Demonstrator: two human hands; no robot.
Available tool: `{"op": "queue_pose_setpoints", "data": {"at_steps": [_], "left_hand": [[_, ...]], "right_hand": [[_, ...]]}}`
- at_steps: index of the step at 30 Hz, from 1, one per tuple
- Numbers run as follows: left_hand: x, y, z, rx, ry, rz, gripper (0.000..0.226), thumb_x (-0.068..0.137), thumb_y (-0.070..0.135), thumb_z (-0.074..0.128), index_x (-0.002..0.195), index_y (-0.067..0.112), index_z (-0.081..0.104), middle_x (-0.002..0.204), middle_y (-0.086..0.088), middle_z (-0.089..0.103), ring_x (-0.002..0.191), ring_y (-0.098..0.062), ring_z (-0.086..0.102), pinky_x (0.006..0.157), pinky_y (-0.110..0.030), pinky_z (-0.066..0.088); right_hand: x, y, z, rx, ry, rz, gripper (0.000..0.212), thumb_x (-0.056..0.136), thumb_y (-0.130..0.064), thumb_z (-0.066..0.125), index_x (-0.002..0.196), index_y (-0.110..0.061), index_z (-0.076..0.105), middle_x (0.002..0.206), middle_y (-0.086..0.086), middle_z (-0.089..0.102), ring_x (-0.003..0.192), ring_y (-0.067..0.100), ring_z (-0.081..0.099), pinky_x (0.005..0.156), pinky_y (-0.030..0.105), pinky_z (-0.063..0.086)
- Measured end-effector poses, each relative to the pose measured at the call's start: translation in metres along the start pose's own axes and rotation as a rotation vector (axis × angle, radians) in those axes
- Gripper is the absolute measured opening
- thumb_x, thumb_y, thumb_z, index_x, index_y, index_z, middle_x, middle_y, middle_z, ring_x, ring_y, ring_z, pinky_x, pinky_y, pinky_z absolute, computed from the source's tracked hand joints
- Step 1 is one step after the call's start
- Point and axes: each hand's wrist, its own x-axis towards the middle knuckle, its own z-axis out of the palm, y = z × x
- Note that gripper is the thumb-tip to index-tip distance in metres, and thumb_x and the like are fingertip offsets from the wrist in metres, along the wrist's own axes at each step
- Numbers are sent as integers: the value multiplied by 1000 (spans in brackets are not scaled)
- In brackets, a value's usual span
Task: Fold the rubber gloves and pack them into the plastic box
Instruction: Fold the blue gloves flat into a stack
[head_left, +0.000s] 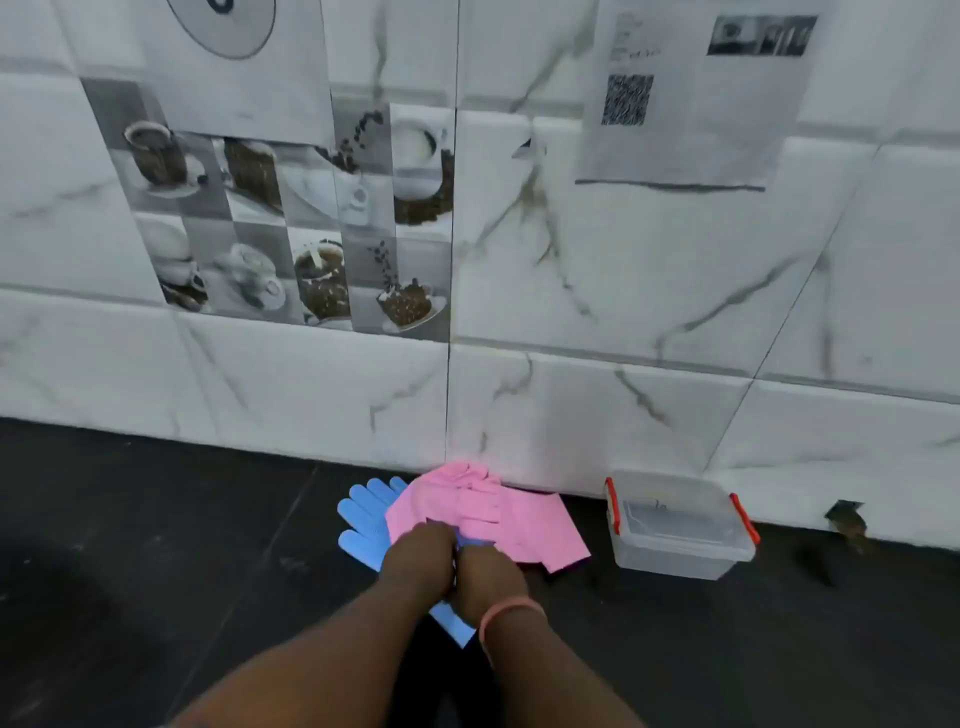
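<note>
Pink rubber gloves (483, 512) lie in a loose, overlapping heap on the dark bench (156, 545), their fingers touching the foot of the white marble-veined tiled wall (597, 291). Under them lie light-blue rubber gloves (363, 525), whose fingers stick out to the left while a cuff shows below the wrists. Both hands meet at the near edge of the heap, touching each other: the left hand (418, 556) is curled down on the edge of the pink gloves, and the right hand (491, 577), with a pink band (511, 613) on its wrist, is closed beside it. What exactly each one pinches cannot be told. Just right of the heap, apart from it, stands a clear rectangular plastic box (680, 525) with red side clips, open-topped, against the wall.
</note>
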Motion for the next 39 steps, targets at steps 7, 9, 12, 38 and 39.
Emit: {"op": "queue_pose_setpoints", "data": {"at_steps": [7, 9, 12, 38, 39], "left_hand": [[-34, -24, 70, -342, 96, -163, 16, 97, 17, 47, 86, 19, 60, 104, -3, 67, 86, -12, 56, 76, -26, 43], [-36, -23, 79, -510, 261, -220, 21, 96, 11, 49, 100, 17, 68, 112, -3, 65, 92, -12, 58, 84, -29, 47], [-30, -17, 72, -785, 508, -282, 38, 91, -2, 55, 124, 13, 66, 120, -9, 59, 104, -25, 62, 93, -32, 47], [-88, -62, 24, -1344, 147, 0, 43, 82, -8, 76, 121, 10, 71, 99, -8, 65, 86, -20, 64, 88, -41, 56], [-90, -64, 19, -1291, 218, 107, 49, 81, -8, 78, 124, 15, 71, 95, -2, 64, 83, -13, 63, 82, -32, 57]], "right_hand": [[-13, 15, 44, -46, -44, 42, 26, 96, -17, 47, 114, -10, 64, 124, 11, 58, 110, 28, 58, 91, 37, 50], [-10, 15, 35, 83, 26, 39, 25, 97, -19, 46, 111, -7, 63, 120, 12, 61, 110, 27, 59, 93, 35, 47], [-5, -3, 0, 435, 191, 117, 19, 99, -24, 43, 99, -9, 55, 107, 13, 65, 101, 28, 61, 92, 42, 47], [-159, 59, -110, 576, 373, 90, 27, 81, -8, 77, 103, -24, 75, 95, -14, 74, 88, -1, 66, 77, 17, 50], [-166, 58, -108, 601, 451, 44, 24, 83, -5, 74, 99, -22, 78, 91, -13, 76, 86, 0, 68, 76, 14, 51]]}}
